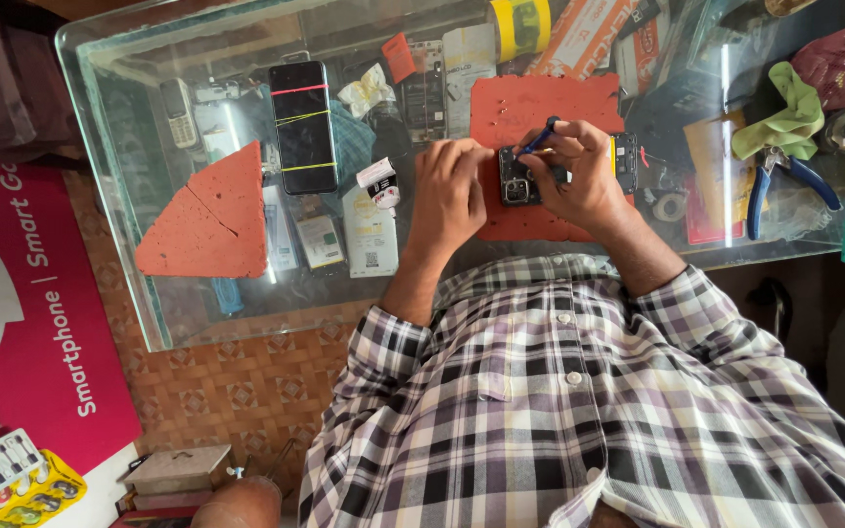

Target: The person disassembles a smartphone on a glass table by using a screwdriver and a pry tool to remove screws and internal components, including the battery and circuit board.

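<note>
Covering glass counter (149,244): red mats (209,220), phones (302,127), pliers (784,176).

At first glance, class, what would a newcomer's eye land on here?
Probably the two hands at the middle of the glass table: the left hand steadies an opened phone on a red mat, the right hand works it with a blue tool. Left of them lies a broken red slab.

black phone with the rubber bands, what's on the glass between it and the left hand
In the head view, a small white glue tube with a dark cap lies between the black phone and the left hand, with a white printed card just below it.
</note>
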